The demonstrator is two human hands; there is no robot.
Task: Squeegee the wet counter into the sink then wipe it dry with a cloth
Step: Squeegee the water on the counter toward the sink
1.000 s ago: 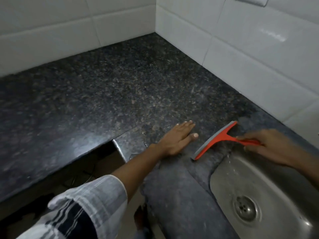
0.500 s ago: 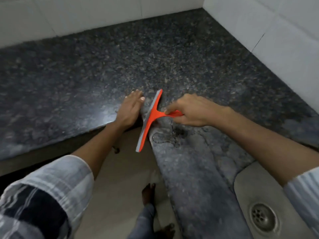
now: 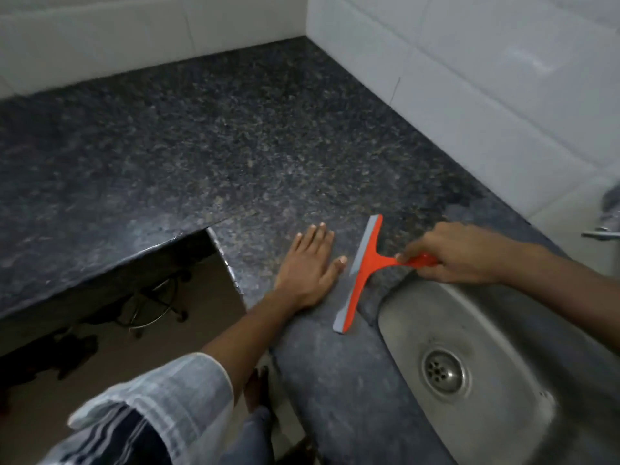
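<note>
Squeegee now beside sink (was left), right hand gripping handle, left hand flat.

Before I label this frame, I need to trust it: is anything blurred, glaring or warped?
Head view: dim overall; soft glare on the wall tile; tap at the right edge smeared by blur; wide-angle lens bends the tile lines and counter edge; squeegee, right hand and left hand fairly sharp; sink readable.

Speckled polished granite counter, brushed steel sink, glossy orange plastic squeegee.
</note>
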